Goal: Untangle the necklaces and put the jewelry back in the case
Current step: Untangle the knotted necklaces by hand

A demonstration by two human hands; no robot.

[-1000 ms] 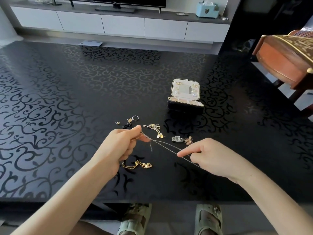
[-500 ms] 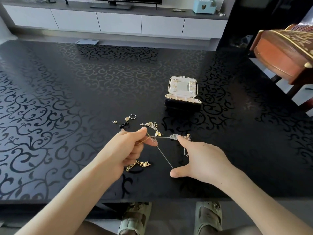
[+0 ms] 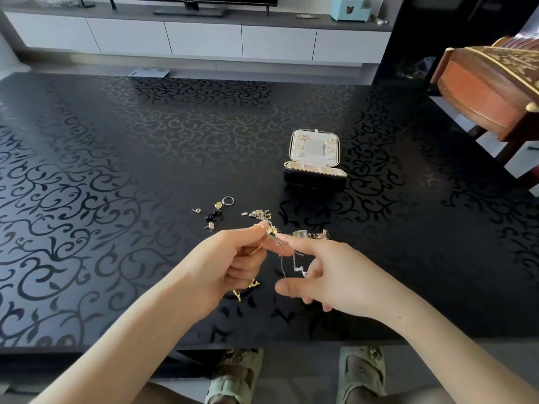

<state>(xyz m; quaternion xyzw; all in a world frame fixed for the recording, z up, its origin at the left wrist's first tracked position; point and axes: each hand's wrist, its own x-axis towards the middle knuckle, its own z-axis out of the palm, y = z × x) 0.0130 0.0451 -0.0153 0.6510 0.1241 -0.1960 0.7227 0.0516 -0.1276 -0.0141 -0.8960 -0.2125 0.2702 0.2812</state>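
My left hand (image 3: 230, 263) pinches a tangle of thin silver and gold necklace chains (image 3: 281, 255) between thumb and fingertips, a little above the table. My right hand (image 3: 332, 275) is beside it, its index finger stretched out and touching the tangle, the other fingers loosely curled. A silver loop hangs down between the two hands. A gold chain with a charm (image 3: 248, 287) lies under my left hand. The small black jewelry case (image 3: 315, 173) stands open behind the hands, with earrings pinned inside its cream lid (image 3: 313, 147).
On the black patterned table (image 3: 116, 170) lie a silver ring (image 3: 228, 200), small earrings (image 3: 210, 225), a black piece (image 3: 213, 214), a gold cluster (image 3: 259, 213) and a clear-stone piece (image 3: 303, 234). A wooden chair (image 3: 490, 83) stands at the right.
My right hand has drawn in toward the left hand, its index finger now at the tangle; the chain that was stretched between the hands now hangs slack in a loop.
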